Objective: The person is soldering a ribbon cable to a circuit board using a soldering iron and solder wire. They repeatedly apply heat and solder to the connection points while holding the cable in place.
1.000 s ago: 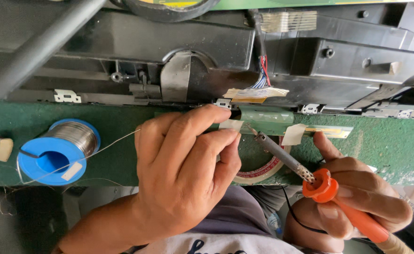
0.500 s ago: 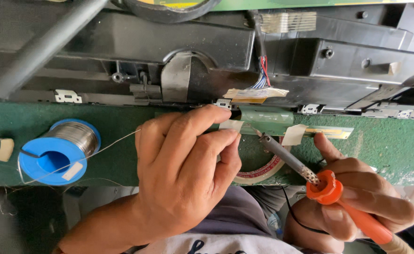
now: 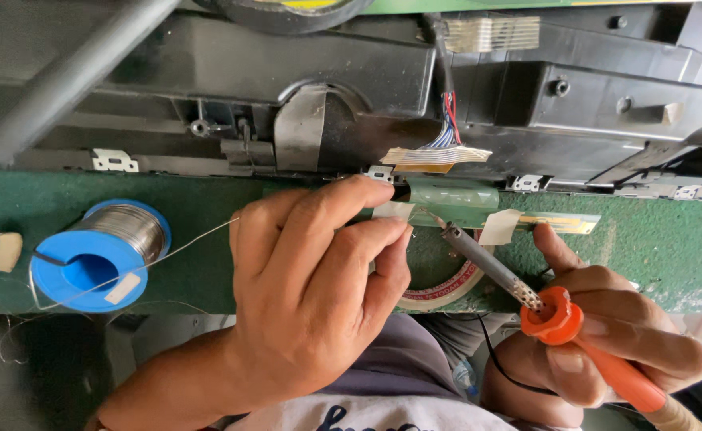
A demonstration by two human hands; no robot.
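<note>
Now | green bench (image 3: 670, 255) | left hand (image 3: 311, 295) pinching solder wire (image 3: 183, 247) | right hand (image 3: 606, 343) gripping soldering iron (image 3: 518, 287)

Green bench (image 3: 662, 255), solder spool (image 3: 100, 255), tape roll (image 3: 439, 291)

Small white rectangular label (image 3: 122, 288) stuck on blue spool flange (image 3: 80, 275), left on green bench.

Tape roll (image 3: 439, 291); ribbon cable (image 3: 435, 156); green mat (image 3: 654, 255)
</note>
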